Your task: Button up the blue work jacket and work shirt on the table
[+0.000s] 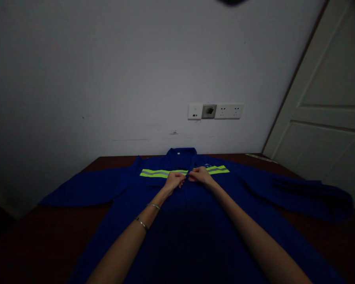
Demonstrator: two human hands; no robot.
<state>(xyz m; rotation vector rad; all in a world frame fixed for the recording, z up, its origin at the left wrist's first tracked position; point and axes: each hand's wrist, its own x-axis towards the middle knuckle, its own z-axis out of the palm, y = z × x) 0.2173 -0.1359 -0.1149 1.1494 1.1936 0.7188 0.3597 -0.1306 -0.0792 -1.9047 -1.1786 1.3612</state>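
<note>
A blue work jacket [154, 197] lies spread out front side up, its collar toward the wall and both sleeves stretched to the sides. A yellow and grey reflective strip [154, 173] crosses its chest. My left hand [175, 180] pinches the front edge of the jacket near the middle of that strip. Just to its right, my right hand [200, 174] is closed on the opposite front edge. The fingertips of both hands almost meet at the front opening. Whether a button or zip sits between them is too small to tell.
Under the jacket is a dark reddish-brown table [56, 232], its far edge against a pale wall [121, 79]. Wall sockets [229, 111] sit above the table, right of the collar. A panelled white door [328, 130] stands at the right.
</note>
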